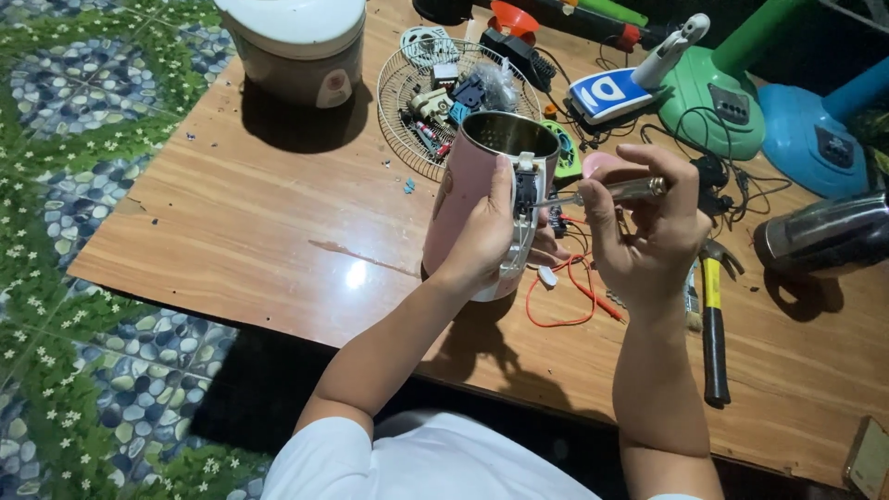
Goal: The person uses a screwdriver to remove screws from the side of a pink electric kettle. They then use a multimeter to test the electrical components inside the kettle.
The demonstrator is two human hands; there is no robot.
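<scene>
My left hand (486,236) grips a pale pink electric kettle (470,181) with a shiny steel inside, holding it upright over the wooden table (278,213). My thumb rests beside the kettle's open white handle section. My right hand (648,227) is shut on a screwdriver (616,192) with a clear handle, held level. Its tip points left into the black part at the kettle's handle. Red wires (567,296) trail on the table below the kettle.
A hammer (713,324) with a yellow-and-black handle lies to the right. A wire fan guard (421,93) holds several small parts. A white rice cooker (296,46) stands at the back left; green and blue fan bases (741,93) and a steel kettle (824,236) sit at the right.
</scene>
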